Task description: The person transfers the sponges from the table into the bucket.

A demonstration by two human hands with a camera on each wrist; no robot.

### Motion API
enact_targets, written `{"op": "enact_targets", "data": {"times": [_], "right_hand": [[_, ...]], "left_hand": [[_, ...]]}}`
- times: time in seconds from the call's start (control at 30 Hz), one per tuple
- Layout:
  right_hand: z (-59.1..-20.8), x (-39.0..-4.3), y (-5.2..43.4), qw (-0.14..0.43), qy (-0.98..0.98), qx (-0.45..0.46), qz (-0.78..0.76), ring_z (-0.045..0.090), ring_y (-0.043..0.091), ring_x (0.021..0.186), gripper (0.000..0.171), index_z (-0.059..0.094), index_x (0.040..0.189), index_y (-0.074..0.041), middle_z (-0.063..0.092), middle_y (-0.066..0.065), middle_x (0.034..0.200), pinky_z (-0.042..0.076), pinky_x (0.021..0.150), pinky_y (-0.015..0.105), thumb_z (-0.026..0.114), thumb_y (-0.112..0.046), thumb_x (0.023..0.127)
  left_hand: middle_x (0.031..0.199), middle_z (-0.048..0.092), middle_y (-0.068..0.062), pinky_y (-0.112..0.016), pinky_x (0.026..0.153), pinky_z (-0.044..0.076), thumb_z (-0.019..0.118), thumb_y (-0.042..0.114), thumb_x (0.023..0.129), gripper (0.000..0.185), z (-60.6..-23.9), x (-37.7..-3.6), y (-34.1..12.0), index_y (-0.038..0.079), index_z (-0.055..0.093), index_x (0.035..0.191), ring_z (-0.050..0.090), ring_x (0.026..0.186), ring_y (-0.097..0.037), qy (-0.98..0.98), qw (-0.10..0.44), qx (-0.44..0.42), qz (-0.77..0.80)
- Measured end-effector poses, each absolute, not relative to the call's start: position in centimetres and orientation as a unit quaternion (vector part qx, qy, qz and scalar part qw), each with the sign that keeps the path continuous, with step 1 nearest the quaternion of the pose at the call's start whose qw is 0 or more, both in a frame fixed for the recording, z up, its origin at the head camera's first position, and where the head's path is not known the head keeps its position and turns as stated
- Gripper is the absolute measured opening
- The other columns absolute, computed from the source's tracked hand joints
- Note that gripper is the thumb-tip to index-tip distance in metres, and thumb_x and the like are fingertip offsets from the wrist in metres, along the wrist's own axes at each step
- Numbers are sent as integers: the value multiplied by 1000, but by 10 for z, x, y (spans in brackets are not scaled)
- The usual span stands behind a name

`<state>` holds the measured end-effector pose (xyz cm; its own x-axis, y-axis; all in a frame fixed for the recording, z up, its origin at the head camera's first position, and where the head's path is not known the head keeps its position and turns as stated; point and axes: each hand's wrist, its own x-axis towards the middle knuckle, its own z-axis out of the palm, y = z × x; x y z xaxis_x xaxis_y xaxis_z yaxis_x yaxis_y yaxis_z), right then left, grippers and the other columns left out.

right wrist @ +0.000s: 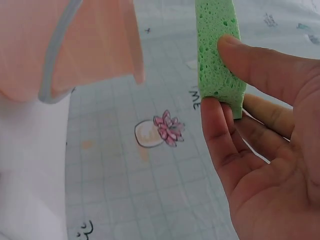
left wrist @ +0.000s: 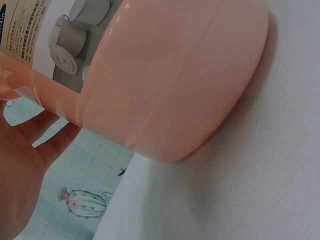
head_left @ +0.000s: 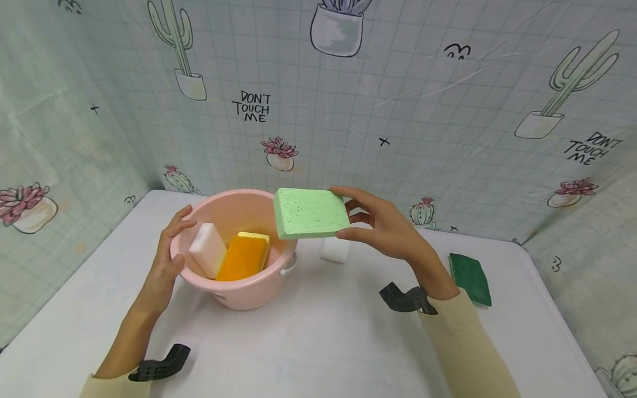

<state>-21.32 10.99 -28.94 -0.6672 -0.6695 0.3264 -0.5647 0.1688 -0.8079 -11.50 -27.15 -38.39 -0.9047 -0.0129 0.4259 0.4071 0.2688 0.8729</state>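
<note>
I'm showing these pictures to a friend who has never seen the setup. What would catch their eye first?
Most striking is the light green sponge, pinched by the right hand just above the rim of the pink basin. The basin sits on the white table, steadied by the left hand, with a white sponge and an orange sponge leaning inside. A dark green scouring pad lies to the right.

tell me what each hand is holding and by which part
The right hand pinches the light green sponge by its right edge, thumb and fingers on opposite faces. The left hand grips the pink basin by its left rim.
</note>
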Motion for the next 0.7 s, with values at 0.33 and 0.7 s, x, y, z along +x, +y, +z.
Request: {"op": "enact_targets", "data": {"times": [0.33,0.7], "right_hand": [[-268,-220,75,84,760,-463,-448,55,14,104,68,46,142,-18,49,-9,136,49,91,29,76,-12,82],[-267,-230,46,108,746,-501,-425,53,15,101,67,44,140,-14,48,-9,133,50,89,29,75,-5,81]], "left_hand": [[158,11,5,-60,109,15,43,28,93,52,-382,-115,-272,12,35,142,9,143,-20,-782,163,-130,-588],[158,11,4,-41,112,23,40,28,94,52,-381,-115,-276,10,33,142,10,143,-20,-791,161,-138,-574]]}}
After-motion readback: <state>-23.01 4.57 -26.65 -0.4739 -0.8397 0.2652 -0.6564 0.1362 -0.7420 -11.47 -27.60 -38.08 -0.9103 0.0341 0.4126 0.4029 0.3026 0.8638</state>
